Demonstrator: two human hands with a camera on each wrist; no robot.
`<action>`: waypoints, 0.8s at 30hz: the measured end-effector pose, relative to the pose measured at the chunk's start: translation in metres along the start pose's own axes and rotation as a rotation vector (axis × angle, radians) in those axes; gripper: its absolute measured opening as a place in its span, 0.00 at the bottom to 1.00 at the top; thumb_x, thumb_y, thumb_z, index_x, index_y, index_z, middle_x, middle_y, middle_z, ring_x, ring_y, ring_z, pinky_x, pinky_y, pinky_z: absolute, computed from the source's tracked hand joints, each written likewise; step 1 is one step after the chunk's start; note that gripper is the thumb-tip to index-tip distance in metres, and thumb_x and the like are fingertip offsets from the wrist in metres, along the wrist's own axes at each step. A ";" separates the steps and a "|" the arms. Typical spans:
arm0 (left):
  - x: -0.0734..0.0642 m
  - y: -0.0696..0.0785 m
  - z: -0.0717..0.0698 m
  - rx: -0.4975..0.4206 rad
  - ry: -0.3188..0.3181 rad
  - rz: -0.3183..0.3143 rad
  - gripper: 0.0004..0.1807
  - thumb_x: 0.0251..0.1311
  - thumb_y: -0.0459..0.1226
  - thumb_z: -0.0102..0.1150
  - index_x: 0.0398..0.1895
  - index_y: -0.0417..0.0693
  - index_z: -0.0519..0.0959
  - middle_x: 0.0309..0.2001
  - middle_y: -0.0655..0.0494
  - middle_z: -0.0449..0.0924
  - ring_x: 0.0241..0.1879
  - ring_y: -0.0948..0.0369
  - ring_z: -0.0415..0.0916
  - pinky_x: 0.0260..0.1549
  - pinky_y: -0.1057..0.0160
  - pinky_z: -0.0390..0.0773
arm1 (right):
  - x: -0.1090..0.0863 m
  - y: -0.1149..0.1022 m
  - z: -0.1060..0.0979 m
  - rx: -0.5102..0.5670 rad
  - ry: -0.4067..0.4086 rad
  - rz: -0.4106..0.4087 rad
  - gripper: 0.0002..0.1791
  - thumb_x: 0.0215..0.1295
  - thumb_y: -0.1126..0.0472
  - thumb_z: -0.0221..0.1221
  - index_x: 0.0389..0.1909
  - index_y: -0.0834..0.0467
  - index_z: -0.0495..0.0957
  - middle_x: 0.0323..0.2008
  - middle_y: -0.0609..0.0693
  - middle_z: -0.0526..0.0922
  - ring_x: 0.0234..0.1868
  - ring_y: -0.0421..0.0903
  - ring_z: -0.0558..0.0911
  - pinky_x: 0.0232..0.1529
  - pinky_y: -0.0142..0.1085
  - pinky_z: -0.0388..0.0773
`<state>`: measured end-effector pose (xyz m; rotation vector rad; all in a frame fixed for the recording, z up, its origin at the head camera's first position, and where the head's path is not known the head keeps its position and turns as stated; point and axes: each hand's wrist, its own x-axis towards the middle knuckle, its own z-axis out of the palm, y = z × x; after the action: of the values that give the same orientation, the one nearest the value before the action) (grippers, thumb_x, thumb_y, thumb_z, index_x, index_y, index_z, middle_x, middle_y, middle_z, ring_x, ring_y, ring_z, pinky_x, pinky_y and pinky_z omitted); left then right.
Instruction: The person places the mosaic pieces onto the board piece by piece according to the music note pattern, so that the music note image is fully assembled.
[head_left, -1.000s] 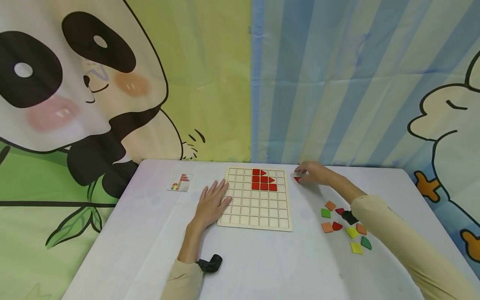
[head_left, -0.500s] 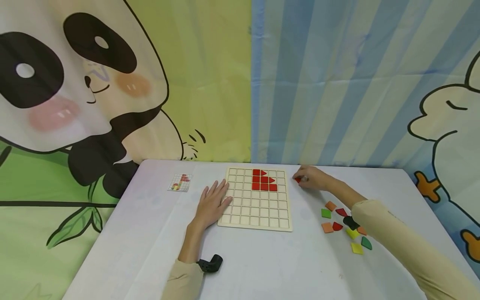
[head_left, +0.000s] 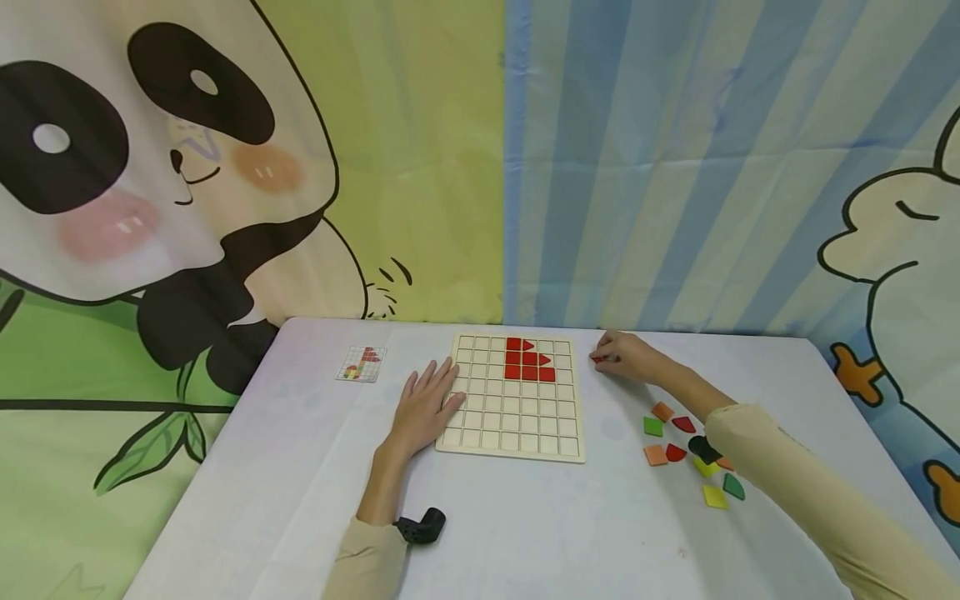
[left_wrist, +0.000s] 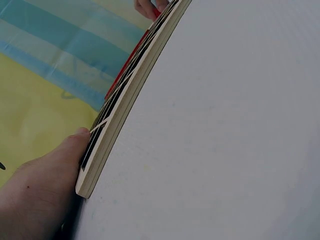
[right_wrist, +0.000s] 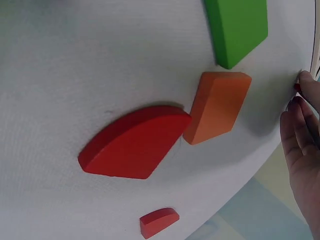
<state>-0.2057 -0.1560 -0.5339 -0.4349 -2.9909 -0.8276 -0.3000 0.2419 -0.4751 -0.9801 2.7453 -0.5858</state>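
Right hand [head_left: 632,357] has fingers pinching a red piece [right_wrist: 297,87], too covered to tell its long axis or direction; left hand [head_left: 424,407] rests straight-fingered on the grid board [head_left: 510,423].

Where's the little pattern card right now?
In the head view, the pattern card lies at the back left of the table, left of the wooden grid board and the left hand.

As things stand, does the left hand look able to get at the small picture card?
Probably yes: the left hand rests at the edge of the board, with the picture card nearby and nothing showing in the way between them.
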 end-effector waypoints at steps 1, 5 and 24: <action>0.000 0.000 0.000 0.000 0.001 0.000 0.34 0.79 0.52 0.46 0.81 0.49 0.60 0.83 0.53 0.54 0.84 0.48 0.45 0.81 0.42 0.38 | 0.000 0.000 0.000 -0.014 0.008 -0.010 0.12 0.67 0.67 0.67 0.49 0.69 0.87 0.42 0.59 0.82 0.40 0.50 0.81 0.41 0.42 0.84; 0.000 0.000 0.000 -0.001 0.004 0.001 0.34 0.79 0.52 0.46 0.81 0.49 0.60 0.83 0.53 0.54 0.84 0.48 0.45 0.81 0.42 0.38 | -0.002 -0.001 0.003 -0.080 0.046 -0.045 0.12 0.66 0.66 0.68 0.48 0.67 0.88 0.39 0.56 0.83 0.37 0.48 0.82 0.39 0.40 0.83; 0.000 0.001 0.000 0.003 0.002 -0.006 0.34 0.79 0.53 0.46 0.81 0.49 0.60 0.83 0.53 0.53 0.84 0.48 0.44 0.81 0.42 0.38 | -0.004 -0.012 0.003 -0.210 0.126 -0.064 0.11 0.66 0.65 0.68 0.47 0.63 0.89 0.39 0.55 0.91 0.40 0.53 0.88 0.43 0.47 0.87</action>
<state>-0.2054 -0.1550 -0.5337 -0.4243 -2.9929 -0.8230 -0.2894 0.2346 -0.4732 -1.1154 2.9438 -0.3865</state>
